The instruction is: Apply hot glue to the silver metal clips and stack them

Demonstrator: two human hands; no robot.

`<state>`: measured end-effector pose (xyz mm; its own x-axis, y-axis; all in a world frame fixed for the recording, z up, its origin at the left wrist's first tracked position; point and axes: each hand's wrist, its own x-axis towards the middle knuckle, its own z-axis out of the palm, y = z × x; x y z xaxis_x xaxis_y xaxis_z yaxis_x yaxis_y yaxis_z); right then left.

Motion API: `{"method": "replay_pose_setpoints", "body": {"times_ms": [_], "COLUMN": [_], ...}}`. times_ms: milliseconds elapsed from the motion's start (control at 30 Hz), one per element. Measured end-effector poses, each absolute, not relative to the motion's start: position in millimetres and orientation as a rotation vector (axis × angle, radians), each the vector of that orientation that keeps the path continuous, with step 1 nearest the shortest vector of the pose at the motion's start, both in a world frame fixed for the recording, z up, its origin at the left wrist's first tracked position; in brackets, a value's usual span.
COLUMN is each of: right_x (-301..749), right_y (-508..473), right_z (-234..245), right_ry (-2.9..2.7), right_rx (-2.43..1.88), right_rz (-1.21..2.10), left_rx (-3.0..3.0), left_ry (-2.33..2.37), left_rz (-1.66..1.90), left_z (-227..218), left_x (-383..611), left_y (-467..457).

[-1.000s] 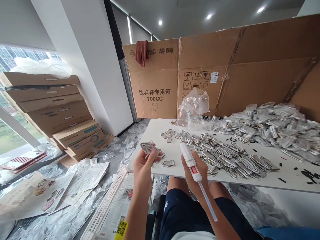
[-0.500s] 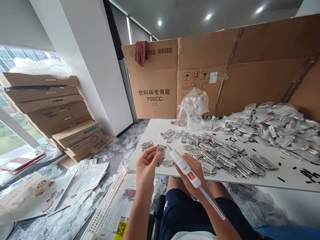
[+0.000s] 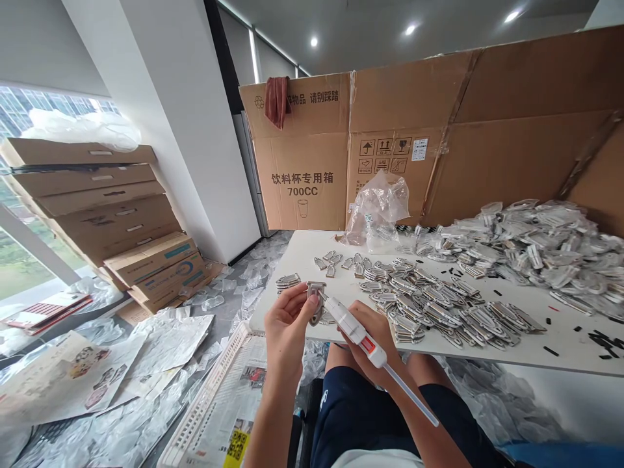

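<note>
My left hand (image 3: pixel 287 328) pinches a small silver metal clip (image 3: pixel 316 300) upright in front of the white table's (image 3: pixel 487 348) near edge. My right hand (image 3: pixel 373 338) grips a white pen-shaped glue gun (image 3: pixel 351 328) with a red mark and a clear glue stick (image 3: pixel 410 394) trailing from its back. The gun's tip touches the clip. A small stack of clips (image 3: pixel 288 281) lies on the table just left of my hands. A wide spread of loose metal clips (image 3: pixel 439 305) covers the table to the right.
A heap of bagged clips (image 3: pixel 531 244) and a crumpled plastic bag (image 3: pixel 377 208) lie at the table's back, against a cardboard wall (image 3: pixel 439 136). Stacked flat cartons (image 3: pixel 102 208) stand at the left. Plastic wrap and newspaper (image 3: pixel 229 416) litter the floor.
My left hand set a clip stack on the table and now holds a single clip closer in. My right hand swung the glue gun left until its tip met the clip.
</note>
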<state>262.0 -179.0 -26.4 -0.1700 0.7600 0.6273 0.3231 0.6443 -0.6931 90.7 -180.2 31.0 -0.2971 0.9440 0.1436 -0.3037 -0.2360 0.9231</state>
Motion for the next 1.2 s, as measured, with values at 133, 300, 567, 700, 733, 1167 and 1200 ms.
{"method": "replay_pose_setpoints", "body": {"times_ms": [133, 300, 567, 700, 733, 1167, 1200], "right_x": [262, 259, 256, 257, 258, 253, 258], "right_y": [-179, -179, -177, -178, -178, -182, -180], "right_z": [-29, -34, -37, -36, -36, -41, -41], "right_ry": [-1.742, -1.725, -1.727, -1.725, -1.732, -1.5, -1.467], "right_rx": [-0.88, -0.87, -0.866, -0.9, -0.922, -1.234, -1.247], "right_rz": [0.472, 0.444, 0.406, 0.391, 0.365, -0.315, -0.324], "left_rx": [0.958, 0.961, 0.984, 0.986, 0.988, 1.033, 1.038], "left_ry": [1.045, 1.048, 1.052, 1.066, 1.074, 1.221, 1.224], "left_rz": [1.697, 1.689, 1.705, 1.728, 1.742, 1.862, 1.851], "left_z": [32, 32, 29, 27, 26, 25, 24], "left_x": [91, 89, 88, 89, 89, 82, 79], "left_y": [-182, -182, -182, -180, -180, -175, -173]}}
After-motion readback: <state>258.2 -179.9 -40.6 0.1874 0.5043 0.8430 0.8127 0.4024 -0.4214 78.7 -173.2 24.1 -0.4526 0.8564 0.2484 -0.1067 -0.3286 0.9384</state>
